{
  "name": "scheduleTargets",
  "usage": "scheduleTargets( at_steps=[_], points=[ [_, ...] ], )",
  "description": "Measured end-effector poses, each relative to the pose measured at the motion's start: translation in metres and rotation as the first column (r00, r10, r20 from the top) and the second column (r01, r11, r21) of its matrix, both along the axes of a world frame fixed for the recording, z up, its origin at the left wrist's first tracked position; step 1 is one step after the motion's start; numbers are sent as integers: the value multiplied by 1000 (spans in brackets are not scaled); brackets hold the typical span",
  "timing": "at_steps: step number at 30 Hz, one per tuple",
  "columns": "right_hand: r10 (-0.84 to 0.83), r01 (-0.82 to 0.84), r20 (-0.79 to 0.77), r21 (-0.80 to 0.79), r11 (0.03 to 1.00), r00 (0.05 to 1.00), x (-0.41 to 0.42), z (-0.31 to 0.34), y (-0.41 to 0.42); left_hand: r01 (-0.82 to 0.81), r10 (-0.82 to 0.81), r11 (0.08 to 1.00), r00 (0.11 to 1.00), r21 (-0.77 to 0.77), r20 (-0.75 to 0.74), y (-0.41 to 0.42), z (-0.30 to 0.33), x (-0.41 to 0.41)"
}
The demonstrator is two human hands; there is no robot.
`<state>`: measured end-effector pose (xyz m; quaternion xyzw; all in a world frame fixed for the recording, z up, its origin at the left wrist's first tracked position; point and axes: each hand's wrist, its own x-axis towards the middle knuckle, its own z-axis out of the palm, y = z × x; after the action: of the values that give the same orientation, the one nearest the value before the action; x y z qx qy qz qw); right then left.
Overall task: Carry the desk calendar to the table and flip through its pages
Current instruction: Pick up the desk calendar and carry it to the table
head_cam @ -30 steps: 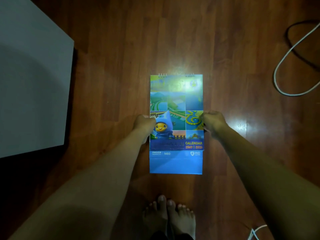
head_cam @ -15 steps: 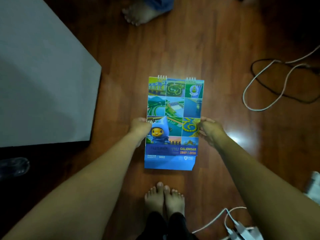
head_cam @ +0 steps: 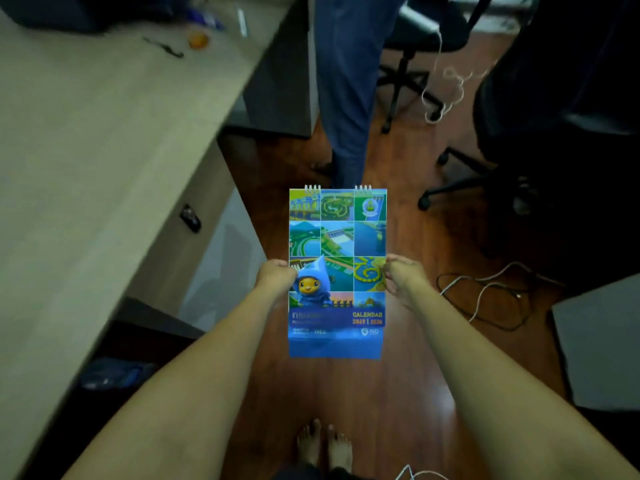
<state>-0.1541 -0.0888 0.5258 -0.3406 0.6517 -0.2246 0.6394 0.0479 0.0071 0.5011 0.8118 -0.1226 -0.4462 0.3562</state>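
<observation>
The desk calendar (head_cam: 337,237) has a blue and green picture cover, a cartoon figure in a blue hood and wire rings along its far edge. It hangs in the air above the wooden floor, cover up. My left hand (head_cam: 275,277) grips its left edge and my right hand (head_cam: 403,275) grips its right edge, both at mid height. The beige table (head_cam: 90,161) runs along the left, its near edge a short way left of the calendar.
Another person's blue trouser legs (head_cam: 349,91) stand just beyond the calendar. Black office chairs (head_cam: 540,157) fill the right. White and black cables (head_cam: 485,292) lie on the floor at right. Small items, including a pen (head_cam: 164,48) and an orange object (head_cam: 198,39), lie on the far table.
The calendar has been lifted off the floor with both hands still on its edges. My view has tilted up, bringing the table, chairs and the other person's legs into sight.
</observation>
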Motion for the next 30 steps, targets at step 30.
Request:
scheduleTargets(
  at_steps=[30],
  points=[
    [829,-700,317,-445,559,461,432,278,283,-739,884,457,318,-494,343,404,320,223]
  ],
)
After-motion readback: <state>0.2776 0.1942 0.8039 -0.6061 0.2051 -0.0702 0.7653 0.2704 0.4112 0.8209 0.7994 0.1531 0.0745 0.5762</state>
